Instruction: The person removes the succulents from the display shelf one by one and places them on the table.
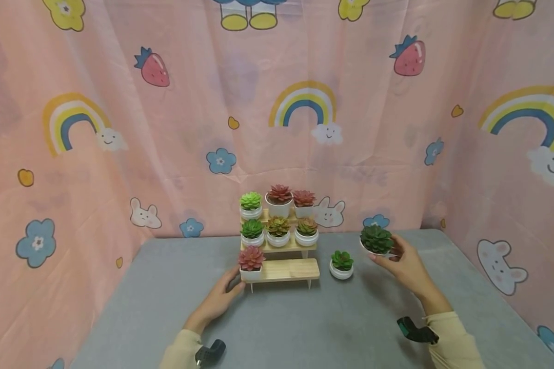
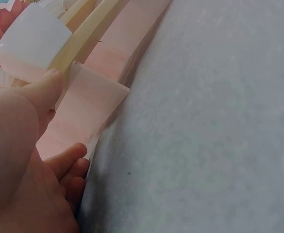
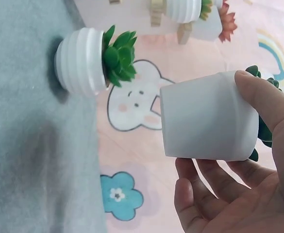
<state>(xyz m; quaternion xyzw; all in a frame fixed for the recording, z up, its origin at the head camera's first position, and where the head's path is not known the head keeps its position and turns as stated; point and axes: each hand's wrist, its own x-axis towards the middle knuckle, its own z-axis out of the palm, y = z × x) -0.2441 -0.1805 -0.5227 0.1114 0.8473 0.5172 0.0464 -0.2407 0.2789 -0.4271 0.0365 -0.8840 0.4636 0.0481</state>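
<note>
A three-tier wooden plant stand (image 1: 292,268) with pale supports stands on the grey table. My left hand (image 1: 219,296) grips the left end of its lowest shelf, the thumb against the wood beside a white pot with a reddish succulent (image 1: 251,259). In the left wrist view the other fingers (image 2: 70,162) curl by the support below. My right hand (image 1: 403,266) holds a dark green succulent in a white pot (image 3: 209,116) above the table, thumb on one side and fingers on the other. Left of it, a small green succulent in a ribbed white pot (image 1: 341,265) stands on the table.
The upper shelves hold several potted succulents, among them a bright green one (image 1: 251,204), a dark red one (image 1: 279,199) and a yellowish one (image 1: 278,230). A pink patterned curtain (image 1: 175,128) hangs behind the table (image 1: 175,266) and along its sides.
</note>
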